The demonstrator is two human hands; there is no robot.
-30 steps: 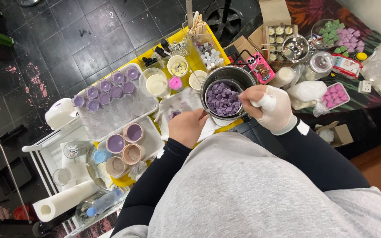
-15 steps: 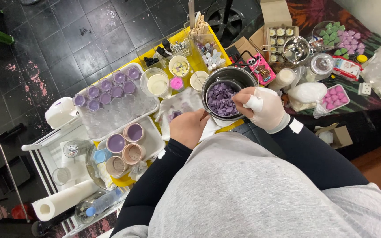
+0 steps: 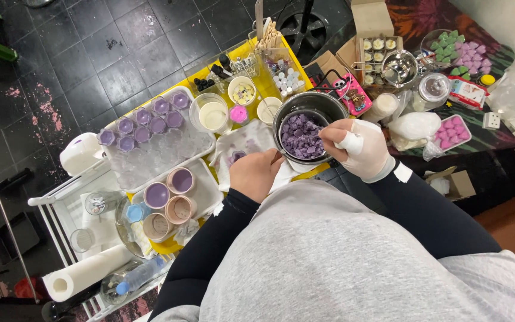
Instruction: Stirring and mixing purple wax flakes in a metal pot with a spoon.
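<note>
Your gloved right hand point(image 3: 359, 152) grips the dark metal pot's rim point(image 3: 323, 102); its purple wax chunks point(image 3: 301, 136) remain unmelted. Your bare left hand point(image 3: 256, 173) presses crumpled white paper point(image 3: 242, 145), holding nothing visible.

A dull grey metal pot point(image 3: 309, 128) holds matt purple waxy chunks point(image 3: 301, 136). The right hand point(image 3: 354, 149) wears a thin, smooth pale rubbery glove. White crumpled paper towel point(image 3: 247, 145) lies under the bare left hand point(image 3: 256, 173). Glossy clear plastic moulds point(image 3: 150, 140) sit beside wooden sticks point(image 3: 269, 34). The sleeves are matt black cloth.
</note>
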